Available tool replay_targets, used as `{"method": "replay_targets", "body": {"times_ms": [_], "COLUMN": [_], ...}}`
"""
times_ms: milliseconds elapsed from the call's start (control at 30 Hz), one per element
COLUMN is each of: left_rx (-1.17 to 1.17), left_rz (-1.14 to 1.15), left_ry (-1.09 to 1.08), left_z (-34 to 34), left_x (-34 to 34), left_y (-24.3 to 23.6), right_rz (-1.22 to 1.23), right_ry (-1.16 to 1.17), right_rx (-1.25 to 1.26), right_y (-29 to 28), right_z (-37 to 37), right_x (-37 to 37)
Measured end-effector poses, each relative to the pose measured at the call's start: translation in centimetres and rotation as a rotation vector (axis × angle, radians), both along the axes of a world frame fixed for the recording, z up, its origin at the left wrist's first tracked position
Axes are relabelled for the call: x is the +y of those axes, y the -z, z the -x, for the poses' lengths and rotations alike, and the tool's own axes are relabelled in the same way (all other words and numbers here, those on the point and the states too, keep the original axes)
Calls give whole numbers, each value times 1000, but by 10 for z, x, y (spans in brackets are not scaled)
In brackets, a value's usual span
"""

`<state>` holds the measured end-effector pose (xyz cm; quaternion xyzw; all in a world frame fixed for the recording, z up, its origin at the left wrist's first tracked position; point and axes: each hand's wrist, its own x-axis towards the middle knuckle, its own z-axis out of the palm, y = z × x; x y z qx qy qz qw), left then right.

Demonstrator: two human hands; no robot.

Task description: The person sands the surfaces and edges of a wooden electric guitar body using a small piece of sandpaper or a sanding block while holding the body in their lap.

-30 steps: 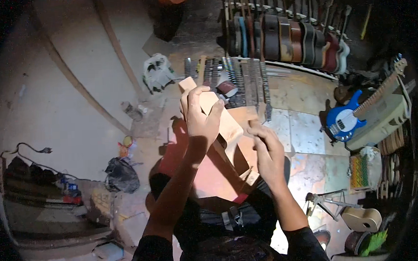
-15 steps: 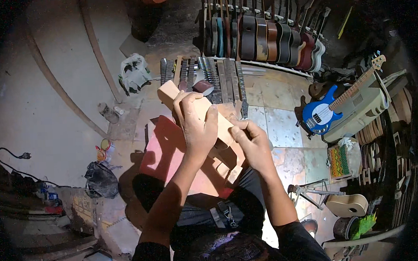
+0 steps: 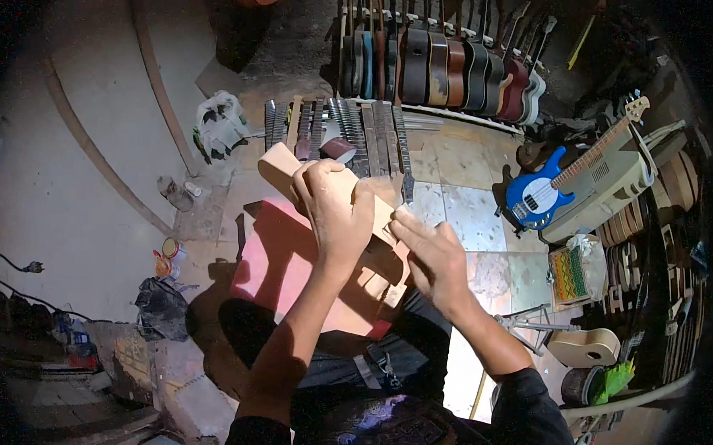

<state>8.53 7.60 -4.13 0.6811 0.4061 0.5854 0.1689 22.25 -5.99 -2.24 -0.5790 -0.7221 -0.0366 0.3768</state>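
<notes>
My left hand [image 3: 336,215] is closed around a pale wooden block [image 3: 278,169], long and straight-edged, tilted across my lap. Its rounded far end sticks out past my fingers. At the block's near right end, my right hand [image 3: 433,255] presses its fingers together against the edge. Whatever lies under those fingertips is too small to make out. Below the block another pale wooden part [image 3: 383,289], partly in shadow, rests over a pink-red sheet [image 3: 266,258] on my lap.
Fretted guitar necks [image 3: 380,134] lie ahead beside a maroon roll [image 3: 338,150]. Behind them is a rack of guitars [image 3: 445,71]. To the right stand a blue bass guitar [image 3: 542,194] and an unfinished guitar body [image 3: 585,346]. A black bag [image 3: 167,304] sits at left.
My right hand has gone from a thumb-and-finger grip at the block's edge to straighter fingers laid across its end. My left hand keeps its hold, and the view has shifted slightly.
</notes>
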Motion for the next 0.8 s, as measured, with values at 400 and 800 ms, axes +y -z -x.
{"method": "replay_targets", "body": {"times_ms": [400,800], "left_rx": [6,-48], "left_rz": [-27,48], "left_ry": [35,34], "left_z": [-5,-2], "left_x": [0,4], "left_y": [-1,1], "right_rz": [-79,-105], "right_ry": [129,167], "right_rx": [45,172], "right_y": [22,37], "right_z": [-34,-32], "right_x": [15,18]}}
